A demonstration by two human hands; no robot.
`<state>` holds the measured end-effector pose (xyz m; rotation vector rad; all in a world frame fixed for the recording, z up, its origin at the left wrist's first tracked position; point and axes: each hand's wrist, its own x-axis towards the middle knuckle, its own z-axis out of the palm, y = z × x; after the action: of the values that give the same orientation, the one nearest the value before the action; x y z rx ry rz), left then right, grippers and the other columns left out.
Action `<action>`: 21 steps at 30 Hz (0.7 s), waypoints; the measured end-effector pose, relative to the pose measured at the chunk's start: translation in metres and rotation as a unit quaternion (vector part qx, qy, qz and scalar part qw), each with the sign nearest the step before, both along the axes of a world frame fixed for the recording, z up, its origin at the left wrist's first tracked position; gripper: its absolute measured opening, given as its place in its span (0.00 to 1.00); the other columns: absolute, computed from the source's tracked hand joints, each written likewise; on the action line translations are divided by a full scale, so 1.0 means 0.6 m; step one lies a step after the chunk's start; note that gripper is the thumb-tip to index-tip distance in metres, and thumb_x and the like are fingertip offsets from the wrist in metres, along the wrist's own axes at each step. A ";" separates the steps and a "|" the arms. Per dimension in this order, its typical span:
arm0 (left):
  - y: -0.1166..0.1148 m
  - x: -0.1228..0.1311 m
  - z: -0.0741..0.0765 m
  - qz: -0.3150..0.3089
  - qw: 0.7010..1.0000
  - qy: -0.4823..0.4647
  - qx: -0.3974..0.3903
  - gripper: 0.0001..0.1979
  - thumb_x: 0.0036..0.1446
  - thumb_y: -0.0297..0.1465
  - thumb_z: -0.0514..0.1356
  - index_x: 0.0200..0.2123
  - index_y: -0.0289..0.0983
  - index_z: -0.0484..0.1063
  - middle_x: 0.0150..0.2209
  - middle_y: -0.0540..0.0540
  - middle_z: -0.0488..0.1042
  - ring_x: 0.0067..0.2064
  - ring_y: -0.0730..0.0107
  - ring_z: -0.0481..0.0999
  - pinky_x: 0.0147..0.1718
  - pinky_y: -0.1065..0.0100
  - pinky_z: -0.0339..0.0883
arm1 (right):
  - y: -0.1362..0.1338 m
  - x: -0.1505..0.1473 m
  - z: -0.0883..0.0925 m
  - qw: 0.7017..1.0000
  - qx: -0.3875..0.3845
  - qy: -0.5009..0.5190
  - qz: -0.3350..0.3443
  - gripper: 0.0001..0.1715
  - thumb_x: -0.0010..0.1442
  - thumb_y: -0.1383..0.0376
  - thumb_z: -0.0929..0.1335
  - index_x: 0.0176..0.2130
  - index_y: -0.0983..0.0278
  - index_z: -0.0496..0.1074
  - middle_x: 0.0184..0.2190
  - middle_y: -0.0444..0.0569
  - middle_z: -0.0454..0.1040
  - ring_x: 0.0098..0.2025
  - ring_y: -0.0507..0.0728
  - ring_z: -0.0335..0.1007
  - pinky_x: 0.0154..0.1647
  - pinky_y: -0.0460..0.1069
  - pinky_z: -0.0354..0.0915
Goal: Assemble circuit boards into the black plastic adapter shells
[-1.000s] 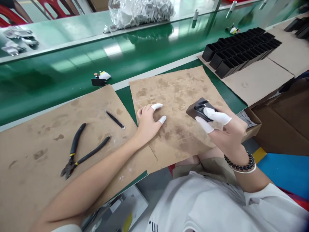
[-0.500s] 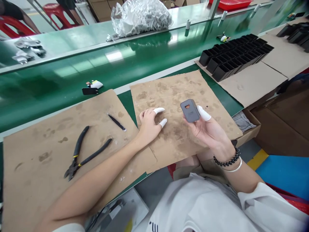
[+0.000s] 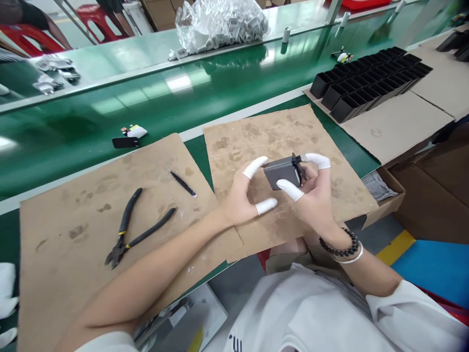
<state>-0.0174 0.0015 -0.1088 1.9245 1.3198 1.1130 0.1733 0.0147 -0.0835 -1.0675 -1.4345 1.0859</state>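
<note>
A small dark grey box-shaped part (image 3: 281, 171) is held above the right cardboard sheet (image 3: 271, 132). My right hand (image 3: 311, 193), with white finger cots, grips it from the right with thumb and forefinger. My left hand (image 3: 244, 193), also in finger cots, has its forefinger tip touching the part's left end, its thumb stretched below it. Both hands are raised off the cardboard.
Black pliers (image 3: 135, 227) and a thin black tool (image 3: 183, 183) lie on the left cardboard (image 3: 73, 205). Rows of black open housings (image 3: 366, 80) stand at the right. A green conveyor belt (image 3: 110, 112) carries small parts (image 3: 130, 137); a plastic bag of pieces (image 3: 223, 22) sits behind.
My left hand lifted off the cardboard and moved right to meet the grey part. My right hand turned the part on its side and brought it lower.
</note>
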 end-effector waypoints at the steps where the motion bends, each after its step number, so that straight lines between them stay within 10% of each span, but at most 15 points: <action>1: -0.005 0.005 -0.001 -0.002 1.000 0.008 0.010 0.42 0.55 0.44 0.69 0.69 0.40 0.58 0.70 0.35 0.66 0.71 0.49 0.66 0.68 0.51 0.63 | -0.003 -0.001 -0.012 0.999 0.032 -0.038 -0.016 0.31 0.58 0.60 0.75 0.55 0.56 0.60 0.54 0.53 0.75 0.55 0.60 0.78 0.55 0.56 0.78; 10: -0.004 0.010 0.001 0.025 0.995 0.100 0.015 0.19 0.57 0.37 0.70 0.50 0.37 0.76 0.50 0.40 0.83 0.50 0.54 0.82 0.56 0.53 0.70 | -0.016 0.001 -0.015 0.938 0.237 -0.252 0.012 0.06 0.68 0.65 0.70 0.47 0.59 0.75 0.49 0.53 0.83 0.51 0.60 0.82 0.51 0.55 0.79; 21: 0.011 0.000 0.007 0.005 0.996 0.077 -0.041 0.19 0.56 0.42 0.72 0.47 0.39 0.80 0.46 0.44 0.86 0.44 0.59 0.82 0.60 0.53 0.65 | 0.026 0.042 0.017 0.845 0.389 -0.349 0.115 0.14 0.65 0.75 0.68 0.43 0.59 0.80 0.48 0.48 0.85 0.39 0.56 0.84 0.33 0.49 0.78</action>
<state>-0.0174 0.0084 -0.1043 1.9787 1.4364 0.9159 0.1983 0.0305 -0.0735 -0.6960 -2.3512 0.1363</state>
